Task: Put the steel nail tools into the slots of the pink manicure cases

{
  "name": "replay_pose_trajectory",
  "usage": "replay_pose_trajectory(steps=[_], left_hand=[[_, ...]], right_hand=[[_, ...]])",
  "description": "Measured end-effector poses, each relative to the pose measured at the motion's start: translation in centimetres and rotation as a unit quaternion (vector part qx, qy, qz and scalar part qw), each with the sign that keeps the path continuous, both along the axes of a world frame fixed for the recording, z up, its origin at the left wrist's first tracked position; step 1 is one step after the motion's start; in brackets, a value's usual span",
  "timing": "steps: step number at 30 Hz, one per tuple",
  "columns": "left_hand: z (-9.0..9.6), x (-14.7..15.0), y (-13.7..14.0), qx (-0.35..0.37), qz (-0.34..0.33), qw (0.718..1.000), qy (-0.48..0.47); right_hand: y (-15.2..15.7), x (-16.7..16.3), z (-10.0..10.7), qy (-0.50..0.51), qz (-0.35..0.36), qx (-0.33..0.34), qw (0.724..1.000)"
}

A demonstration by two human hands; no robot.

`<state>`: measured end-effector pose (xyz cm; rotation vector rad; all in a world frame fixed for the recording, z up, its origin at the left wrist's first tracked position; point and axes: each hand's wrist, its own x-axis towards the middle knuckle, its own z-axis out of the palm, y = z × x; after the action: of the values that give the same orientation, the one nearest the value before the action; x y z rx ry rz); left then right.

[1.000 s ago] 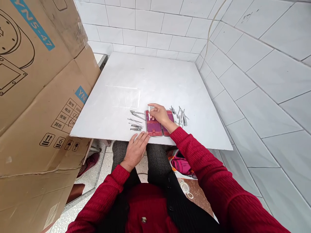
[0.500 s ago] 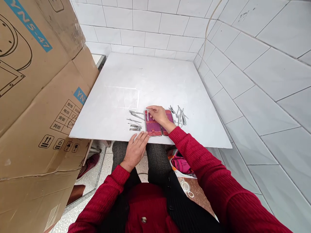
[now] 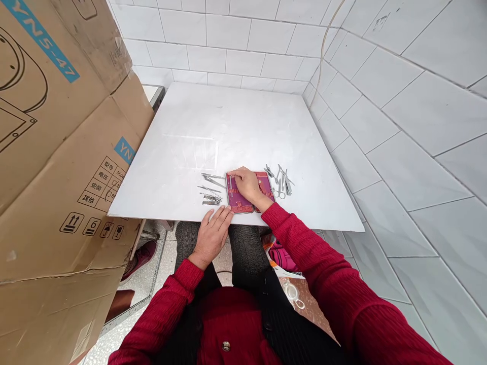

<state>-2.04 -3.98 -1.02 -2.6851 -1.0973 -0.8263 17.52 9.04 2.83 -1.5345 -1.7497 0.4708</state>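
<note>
A manicure case (image 3: 245,209) with a maroon lining lies opened out near the table's front edge. A slim silver manicure tool (image 3: 231,185) stands upright along its left panel, the lower end in the row of loops. My right hand (image 3: 247,183) reaches over the case, fingers curled and pressed together, fingertips at the tool's upper end. Part of the right panel is hidden beneath it. My left hand (image 3: 215,230) rests flat on the table edge, fingers stretched, fingertips by the case's near left corner. Left of the case lie tweezers (image 3: 213,178), thin tools (image 3: 209,190) and nail clippers (image 3: 211,201).
Right of the case are small scissors (image 3: 279,193), nippers (image 3: 282,172) and other metal pieces. A large cardboard box (image 3: 76,177) stands along the left side of the white table (image 3: 243,121). Tiled walls (image 3: 384,116) border the back and right.
My right hand has shifted slightly and its fingers have curled in more at the slim tool's top; the tool sits closer to the case's left edge. My left hand has stayed put.
</note>
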Motion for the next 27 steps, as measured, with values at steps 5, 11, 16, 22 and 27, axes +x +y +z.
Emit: replay_pose_trajectory(steps=[5,11,16,22,27], left_hand=[[-0.1,0.0,0.0,0.001,0.003,1.000,0.003],[-0.2,0.0,0.0,0.000,0.002,1.000,0.004],[-0.2,0.0,-0.1,-0.002,0.004,1.000,0.002],[-0.5,0.0,-0.1,-0.004,0.004,1.000,0.000],[-0.5,0.0,-0.2,-0.010,0.005,1.000,-0.002]], right_hand=[[-1.2,-0.7,0.3,-0.086,-0.007,-0.019,0.996],[-3.1,-1.6,1.1,-0.176,-0.031,-0.031,0.983],[-4.0,-1.7,1.4,-0.216,-0.020,-0.020,0.976],[-4.2,-1.4,1.6,-0.216,-0.014,-0.008,0.976],[-4.1,-2.0,3.4,-0.196,0.020,-0.005,0.980]])
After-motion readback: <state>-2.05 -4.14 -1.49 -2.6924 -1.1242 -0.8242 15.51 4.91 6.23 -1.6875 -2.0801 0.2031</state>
